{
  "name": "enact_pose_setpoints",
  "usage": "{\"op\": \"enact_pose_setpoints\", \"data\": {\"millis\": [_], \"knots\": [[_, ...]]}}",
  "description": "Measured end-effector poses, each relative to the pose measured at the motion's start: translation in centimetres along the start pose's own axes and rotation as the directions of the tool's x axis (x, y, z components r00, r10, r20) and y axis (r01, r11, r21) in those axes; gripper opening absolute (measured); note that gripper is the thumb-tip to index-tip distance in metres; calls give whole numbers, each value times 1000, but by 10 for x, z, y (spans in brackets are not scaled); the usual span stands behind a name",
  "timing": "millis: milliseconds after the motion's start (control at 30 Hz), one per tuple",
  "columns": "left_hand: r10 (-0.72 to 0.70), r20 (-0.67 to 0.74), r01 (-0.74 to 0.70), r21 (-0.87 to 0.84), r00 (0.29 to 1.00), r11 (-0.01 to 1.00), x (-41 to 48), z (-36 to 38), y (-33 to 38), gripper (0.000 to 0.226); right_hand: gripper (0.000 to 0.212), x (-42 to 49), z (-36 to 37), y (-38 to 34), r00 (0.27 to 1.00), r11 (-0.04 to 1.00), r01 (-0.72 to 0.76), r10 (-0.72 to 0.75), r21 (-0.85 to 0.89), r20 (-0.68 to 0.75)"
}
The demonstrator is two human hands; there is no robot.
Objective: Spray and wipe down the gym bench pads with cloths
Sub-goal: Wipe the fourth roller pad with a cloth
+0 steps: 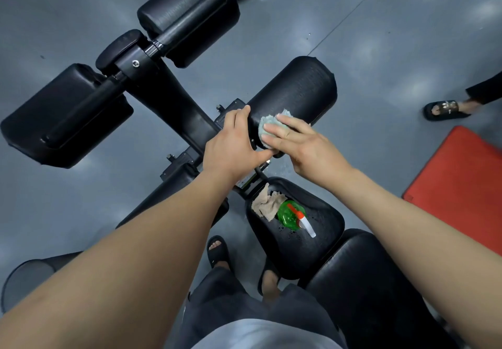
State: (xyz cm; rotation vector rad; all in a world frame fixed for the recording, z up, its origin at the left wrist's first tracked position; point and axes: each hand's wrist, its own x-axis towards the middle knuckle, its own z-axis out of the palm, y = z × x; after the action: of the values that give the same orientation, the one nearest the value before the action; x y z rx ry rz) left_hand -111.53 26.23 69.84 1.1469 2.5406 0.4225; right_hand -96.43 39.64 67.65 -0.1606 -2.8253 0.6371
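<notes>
Two bare forearms (pixel 135 253) reach fwd from the viewer. Just beyond the seat pad (pixel 312 248), R hand (pixel 304 145) lies flat, fingers together, pressing a pale blue cloth (pixel 267 128) onto a black roller pad (pixel 296 90). L hand (pixel 231 142), thumb spread, braces that pad's end. On the seat pad: green spray bottle (pixel 288 214) touching a beige cloth (pixel 264 203).
</notes>
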Motion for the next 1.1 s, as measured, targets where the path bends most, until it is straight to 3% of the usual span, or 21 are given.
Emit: {"op": "enact_pose_setpoints", "data": {"millis": [233,333,433,500,633,800,867,1100], "knots": [[3,-12,-3,21,1000,1000,1,3,-2,106,53,31,-13,10,999,994,-33,29,-107,-37],[-1,-14,1,18,1000,1000,0,2,0,106,62,41,-22,35,972,966,-201,176,-161,-153],[2,-14,-1,23,1000,1000,0,0,1,107,54,45,-34,60,896,899,-406,356,-163,-264],[7,-15,-7,24,1000,1000,0,0,1,107,48,48,-36,65,860,881,-463,419,-100,-293],[6,-22,-6,21,1000,1000,0,1,0,107,39,49,-23,35,845,874,-485,459,-33,-274],[1,-21,0,32,1000,999,1,3,0,108,23,14,-1,-8,959,966,-256,250,-30,-135],[4,-21,-4,40,1000,999,1,3,0,108,23,12,-5,3,972,977,-208,202,-44,-117],[11,-28,-9,51,1000,999,2,2,1,106,16,35,-25,61,855,855,-504,474,-120,-210]]}}
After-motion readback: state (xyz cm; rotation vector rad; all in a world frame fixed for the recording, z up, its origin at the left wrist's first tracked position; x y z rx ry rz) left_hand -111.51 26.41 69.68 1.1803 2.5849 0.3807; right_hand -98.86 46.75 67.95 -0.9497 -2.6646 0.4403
